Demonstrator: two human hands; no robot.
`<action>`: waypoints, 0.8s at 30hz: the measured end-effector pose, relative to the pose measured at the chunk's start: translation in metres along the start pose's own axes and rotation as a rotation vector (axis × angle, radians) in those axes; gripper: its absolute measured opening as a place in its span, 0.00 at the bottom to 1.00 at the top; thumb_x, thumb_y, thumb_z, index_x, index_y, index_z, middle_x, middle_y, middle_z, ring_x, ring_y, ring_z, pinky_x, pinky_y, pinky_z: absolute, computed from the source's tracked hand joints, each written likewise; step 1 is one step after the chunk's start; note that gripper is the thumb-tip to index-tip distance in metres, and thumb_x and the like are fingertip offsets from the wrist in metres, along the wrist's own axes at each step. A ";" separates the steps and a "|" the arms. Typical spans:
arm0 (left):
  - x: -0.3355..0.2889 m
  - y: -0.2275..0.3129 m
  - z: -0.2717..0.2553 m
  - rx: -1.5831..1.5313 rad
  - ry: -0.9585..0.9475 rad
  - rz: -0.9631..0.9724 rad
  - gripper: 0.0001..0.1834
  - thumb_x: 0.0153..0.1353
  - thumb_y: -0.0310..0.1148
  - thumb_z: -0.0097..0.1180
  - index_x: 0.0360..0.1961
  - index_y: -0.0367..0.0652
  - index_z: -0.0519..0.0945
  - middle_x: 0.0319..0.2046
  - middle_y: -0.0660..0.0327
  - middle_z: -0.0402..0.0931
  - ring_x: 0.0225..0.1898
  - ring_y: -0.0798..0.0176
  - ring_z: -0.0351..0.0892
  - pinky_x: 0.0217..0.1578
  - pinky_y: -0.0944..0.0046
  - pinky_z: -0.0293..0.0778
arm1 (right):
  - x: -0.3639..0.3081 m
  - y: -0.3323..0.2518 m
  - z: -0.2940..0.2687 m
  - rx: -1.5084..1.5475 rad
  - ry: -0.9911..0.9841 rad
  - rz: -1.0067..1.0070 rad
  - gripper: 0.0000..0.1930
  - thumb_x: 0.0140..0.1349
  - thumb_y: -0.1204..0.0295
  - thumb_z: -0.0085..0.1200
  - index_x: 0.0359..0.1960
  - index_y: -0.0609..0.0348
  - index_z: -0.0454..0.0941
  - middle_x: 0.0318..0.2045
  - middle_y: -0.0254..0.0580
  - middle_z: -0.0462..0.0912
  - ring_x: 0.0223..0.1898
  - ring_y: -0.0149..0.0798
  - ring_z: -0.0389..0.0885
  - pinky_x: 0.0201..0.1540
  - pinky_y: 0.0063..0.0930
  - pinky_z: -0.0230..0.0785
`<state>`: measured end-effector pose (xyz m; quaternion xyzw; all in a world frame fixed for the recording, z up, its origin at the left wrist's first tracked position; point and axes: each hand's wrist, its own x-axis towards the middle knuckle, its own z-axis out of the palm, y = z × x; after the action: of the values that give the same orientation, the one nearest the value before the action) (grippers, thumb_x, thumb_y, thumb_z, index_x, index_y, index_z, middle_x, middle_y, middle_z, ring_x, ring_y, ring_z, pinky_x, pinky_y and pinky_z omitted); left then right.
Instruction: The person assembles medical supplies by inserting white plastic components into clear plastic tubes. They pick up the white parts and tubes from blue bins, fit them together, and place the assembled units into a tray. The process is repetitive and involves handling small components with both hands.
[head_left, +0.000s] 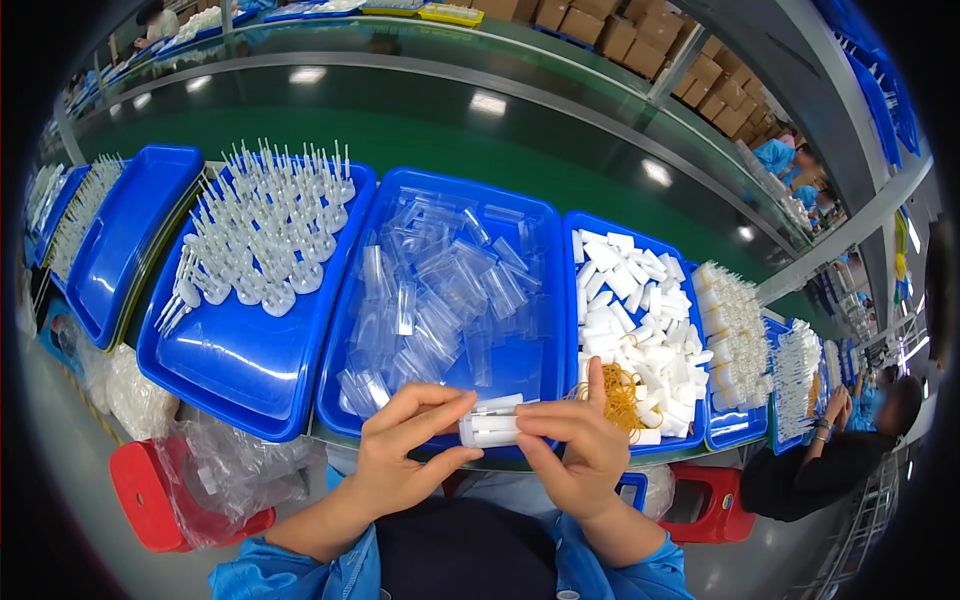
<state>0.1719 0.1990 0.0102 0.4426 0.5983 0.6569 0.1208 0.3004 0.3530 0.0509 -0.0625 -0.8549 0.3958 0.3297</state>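
Observation:
Just in front of me, both hands hold a small bundle of white plastic tubes (pixel 492 430) lying sideways. My left hand (pixel 405 440) is closed on the bundle's left end between thumb and fingers. The right end is pinched by my right hand (pixel 575 440), whose index finger points up, apart from the tubes. Beyond the bundle is a blue tray (pixel 545 360) of transparent plastic sleeves (pixel 440 280). Near my right hand, yellowish rubber bands (pixel 622 400) lie on loose white plastic pieces (pixel 625 290) in another blue tray (pixel 575 225).
On the left, a blue tray (pixel 230 375) carries white thin-stemmed parts (pixel 270 230). Stacked blue trays (pixel 130 240) stand farther left. A green conveyor (pixel 400 120) runs behind. Red stools (pixel 145 495) stand below the bench. At the right a person (pixel 835 450) sits by more trays.

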 end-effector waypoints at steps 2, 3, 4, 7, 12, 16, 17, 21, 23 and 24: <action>-0.001 0.000 -0.002 0.041 -0.013 0.011 0.29 0.45 0.20 0.71 0.53 0.33 0.79 0.47 0.50 0.75 0.47 0.58 0.81 0.45 0.64 0.84 | 0.002 -0.002 0.001 -0.064 -0.032 -0.023 0.07 0.52 0.79 0.64 0.34 0.59 0.84 0.36 0.42 0.86 0.39 0.36 0.85 0.72 0.55 0.37; -0.001 -0.001 -0.002 0.038 -0.002 0.016 0.29 0.45 0.20 0.72 0.52 0.33 0.79 0.47 0.50 0.75 0.46 0.58 0.81 0.45 0.64 0.84 | 0.005 -0.002 0.002 -0.061 -0.033 -0.007 0.07 0.53 0.79 0.64 0.35 0.58 0.85 0.35 0.41 0.86 0.40 0.36 0.85 0.72 0.54 0.41; -0.001 -0.001 -0.001 0.036 0.008 0.021 0.29 0.45 0.20 0.72 0.52 0.33 0.79 0.46 0.50 0.75 0.46 0.58 0.81 0.44 0.64 0.84 | 0.007 -0.002 0.002 -0.059 -0.035 0.008 0.07 0.54 0.79 0.63 0.35 0.57 0.85 0.35 0.39 0.86 0.40 0.37 0.85 0.72 0.52 0.45; -0.001 -0.002 -0.003 0.048 0.005 0.036 0.28 0.46 0.21 0.72 0.52 0.33 0.79 0.47 0.51 0.75 0.46 0.57 0.81 0.44 0.65 0.84 | 0.012 0.002 -0.001 0.067 -0.090 0.018 0.08 0.54 0.78 0.64 0.36 0.57 0.85 0.35 0.37 0.87 0.40 0.38 0.85 0.68 0.53 0.54; -0.002 -0.004 0.001 -0.044 0.067 -0.002 0.25 0.48 0.19 0.69 0.51 0.33 0.80 0.48 0.51 0.74 0.48 0.56 0.81 0.42 0.64 0.85 | 0.049 0.050 -0.063 -0.363 0.088 -0.035 0.04 0.52 0.78 0.62 0.31 0.59 0.83 0.30 0.39 0.85 0.32 0.37 0.84 0.57 0.44 0.69; 0.002 0.001 0.001 -0.162 0.077 -0.057 0.23 0.49 0.17 0.67 0.50 0.34 0.80 0.49 0.50 0.73 0.49 0.56 0.80 0.43 0.64 0.85 | 0.066 0.113 -0.110 -0.579 -0.040 0.296 0.08 0.48 0.76 0.64 0.32 0.62 0.83 0.29 0.41 0.85 0.29 0.35 0.82 0.36 0.27 0.74; 0.003 0.002 0.000 -0.187 0.075 -0.060 0.23 0.50 0.17 0.67 0.49 0.34 0.81 0.49 0.50 0.73 0.49 0.56 0.80 0.44 0.64 0.85 | 0.068 0.121 -0.113 -0.641 -0.130 0.375 0.09 0.48 0.75 0.65 0.33 0.63 0.83 0.29 0.41 0.85 0.29 0.35 0.82 0.36 0.28 0.74; 0.001 -0.006 -0.007 -0.215 -0.012 -0.063 0.21 0.51 0.18 0.67 0.48 0.33 0.81 0.50 0.50 0.72 0.50 0.56 0.80 0.46 0.63 0.84 | 0.069 0.139 -0.103 -0.704 -0.214 0.457 0.10 0.47 0.71 0.66 0.32 0.59 0.84 0.29 0.40 0.86 0.31 0.40 0.85 0.38 0.32 0.76; 0.000 -0.009 -0.009 -0.183 -0.043 -0.055 0.21 0.51 0.19 0.67 0.49 0.32 0.80 0.51 0.51 0.71 0.51 0.57 0.79 0.48 0.62 0.83 | 0.073 0.146 -0.103 -0.731 -0.240 0.495 0.09 0.47 0.70 0.65 0.31 0.58 0.84 0.29 0.40 0.86 0.31 0.40 0.85 0.39 0.33 0.76; 0.001 -0.007 -0.009 -0.200 -0.021 -0.065 0.22 0.51 0.19 0.67 0.50 0.32 0.79 0.50 0.51 0.71 0.51 0.57 0.79 0.49 0.61 0.82 | 0.074 0.149 -0.105 -0.703 -0.254 0.536 0.11 0.48 0.69 0.66 0.33 0.58 0.84 0.28 0.39 0.86 0.31 0.40 0.85 0.38 0.31 0.76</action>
<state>0.1622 0.1956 0.0053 0.4157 0.5424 0.7044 0.1919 0.2839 0.5481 0.0312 -0.3405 -0.9245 0.1574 0.0673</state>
